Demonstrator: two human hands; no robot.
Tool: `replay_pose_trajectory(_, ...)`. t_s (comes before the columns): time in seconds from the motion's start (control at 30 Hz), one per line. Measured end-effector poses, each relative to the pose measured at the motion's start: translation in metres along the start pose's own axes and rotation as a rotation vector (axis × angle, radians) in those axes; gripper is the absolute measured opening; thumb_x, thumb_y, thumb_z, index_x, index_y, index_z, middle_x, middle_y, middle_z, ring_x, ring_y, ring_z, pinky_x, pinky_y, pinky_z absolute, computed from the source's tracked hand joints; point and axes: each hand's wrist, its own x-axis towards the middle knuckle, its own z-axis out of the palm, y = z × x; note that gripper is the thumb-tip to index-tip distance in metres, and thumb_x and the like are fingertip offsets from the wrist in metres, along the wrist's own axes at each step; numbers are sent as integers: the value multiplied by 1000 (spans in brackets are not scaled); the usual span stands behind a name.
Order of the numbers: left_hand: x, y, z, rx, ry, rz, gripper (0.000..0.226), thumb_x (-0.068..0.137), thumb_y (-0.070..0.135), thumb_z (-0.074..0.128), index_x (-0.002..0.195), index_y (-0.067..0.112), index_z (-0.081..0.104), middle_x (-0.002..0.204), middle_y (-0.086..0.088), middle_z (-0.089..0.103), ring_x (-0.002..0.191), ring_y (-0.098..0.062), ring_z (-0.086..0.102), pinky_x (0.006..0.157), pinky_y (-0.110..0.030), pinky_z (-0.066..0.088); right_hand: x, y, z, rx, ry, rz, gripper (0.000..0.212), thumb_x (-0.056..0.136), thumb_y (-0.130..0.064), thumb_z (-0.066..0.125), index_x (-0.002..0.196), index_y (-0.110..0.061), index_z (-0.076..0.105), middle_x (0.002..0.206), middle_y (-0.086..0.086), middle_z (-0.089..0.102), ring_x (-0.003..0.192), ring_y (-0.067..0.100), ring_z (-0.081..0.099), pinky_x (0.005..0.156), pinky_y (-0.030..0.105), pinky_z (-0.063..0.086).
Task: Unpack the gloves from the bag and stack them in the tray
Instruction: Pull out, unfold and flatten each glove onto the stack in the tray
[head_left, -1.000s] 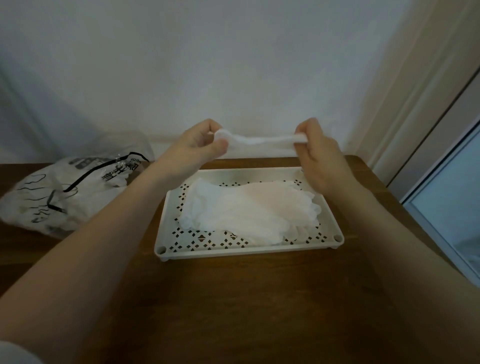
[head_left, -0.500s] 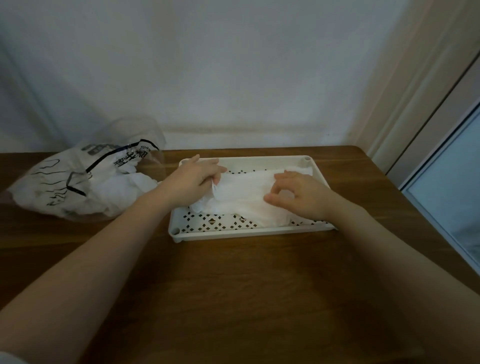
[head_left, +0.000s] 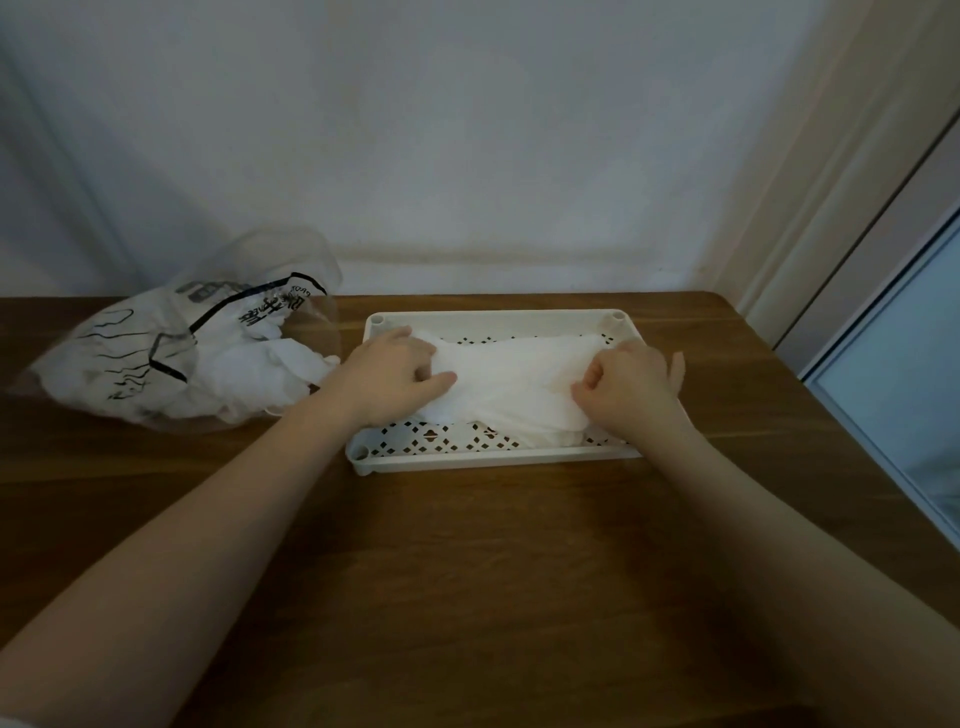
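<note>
A white perforated tray (head_left: 488, 457) sits on the wooden table, holding a stack of white gloves (head_left: 514, 384). My left hand (head_left: 389, 376) lies on the left end of the top glove, fingers curled against the fabric. My right hand (head_left: 631, 382) rests on the right end, fingers bent down on it. To the left, a clear plastic bag (head_left: 171, 343) with black print lies on its side with more white gloves inside, some spilling from its mouth towards the tray.
The wooden table (head_left: 467, 571) stretches from the tray to the near edge. A white wall stands behind the table. A door frame and glass panel (head_left: 893, 374) are at the right.
One second ago both hands held a glove stretched in the air above the tray. They lowered it onto the stack and now rest on its two ends.
</note>
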Motion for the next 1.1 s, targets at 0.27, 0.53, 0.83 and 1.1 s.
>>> replay_pose_trajectory(0.27,14,32,18,292,-123,96,56,100,44,19,149,16,15,158,-4,6,145,-18,2,116,-39,2,10,-36,20,-78,-271,-424,84,88,-62,44,150,-17,11,159,1,6,146,21,-2,117,48,-6)
replay_pose_trajectory(0.53,9,11,25,313,-240,-53,108,74,83,21,149,10,-10,157,-8,-15,145,-20,-9,117,-44,-2,29,9,26,-113,-404,-365,123,63,-81,55,150,-24,-11,157,-3,-21,142,20,-24,113,52,-17)
replay_pose_trajectory(0.83,-8,17,1,55,55,127,73,92,58,30,150,22,5,158,1,-6,144,-15,-6,117,-40,0,22,-25,-20,-106,-316,-343,112,60,-88,30,151,-27,6,158,-1,-14,143,27,-22,112,57,-13)
replay_pose_trajectory(1.1,-54,-23,-36,-363,705,74,40,93,23,31,120,9,57,103,3,64,94,-12,58,80,-25,44,-2,-159,6,296,-95,-663,27,98,-13,41,118,-11,60,116,7,62,99,19,59,81,27,45)
